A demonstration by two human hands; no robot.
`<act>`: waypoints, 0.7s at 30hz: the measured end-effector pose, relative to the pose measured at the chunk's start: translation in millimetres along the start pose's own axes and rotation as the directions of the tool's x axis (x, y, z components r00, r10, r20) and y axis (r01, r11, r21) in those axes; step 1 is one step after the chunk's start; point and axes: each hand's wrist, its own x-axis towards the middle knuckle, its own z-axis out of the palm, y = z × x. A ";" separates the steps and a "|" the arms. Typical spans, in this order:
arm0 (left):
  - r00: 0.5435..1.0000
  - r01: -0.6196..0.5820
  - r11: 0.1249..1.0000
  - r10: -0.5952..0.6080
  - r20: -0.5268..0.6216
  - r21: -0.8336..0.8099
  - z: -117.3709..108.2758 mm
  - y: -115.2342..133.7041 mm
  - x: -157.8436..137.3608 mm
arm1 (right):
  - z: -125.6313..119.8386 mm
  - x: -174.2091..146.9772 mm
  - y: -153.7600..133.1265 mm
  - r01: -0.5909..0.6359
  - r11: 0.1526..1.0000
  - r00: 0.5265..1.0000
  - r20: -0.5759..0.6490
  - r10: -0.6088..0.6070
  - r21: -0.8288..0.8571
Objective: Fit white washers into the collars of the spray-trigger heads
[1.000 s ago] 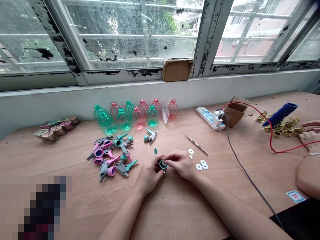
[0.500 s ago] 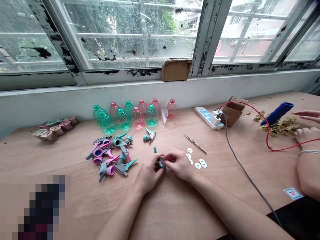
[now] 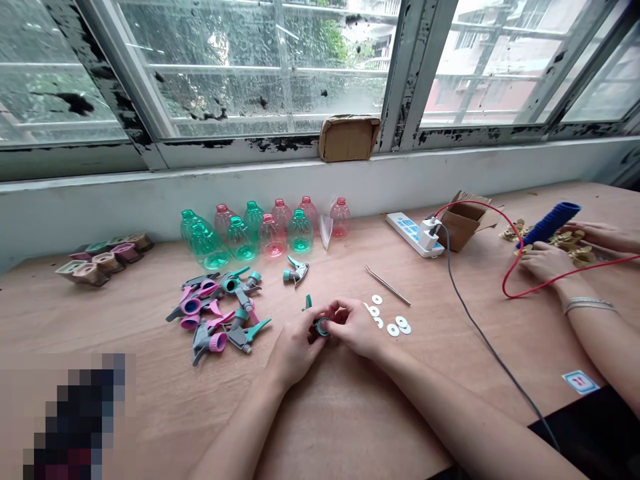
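In the left hand (image 3: 294, 343) sits a teal plastic spray trigger head (image 3: 321, 326), grasped at its collar. The right hand (image 3: 357, 329) sets its fingertips to the round mouth, apparently fitting something inside; whether they pinch anything is hidden. Light, steady pressing seems called for.

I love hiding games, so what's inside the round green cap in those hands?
Part of the green cap shows between the left hand and right hand. The right hand's fingers cover much of its opening, so I can't tell what's inside.
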 end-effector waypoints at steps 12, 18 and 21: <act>0.999 0.044 0.995 -0.043 0.008 -0.087 3.0 1.0 -0.5 | 2.6 3.9 2.7 -0.193 0.956 0.981 0.052 0.186 0.220; 0.995 0.097 0.970 -0.093 0.028 -0.223 3.6 1.8 -0.6 | -0.2 4.4 1.2 -0.154 0.970 0.988 0.053 0.146 0.190; 0.992 0.118 0.954 -0.123 -0.003 -0.277 2.0 4.0 0.0 | -7.2 3.2 -1.5 -0.040 0.998 0.997 0.073 0.036 0.052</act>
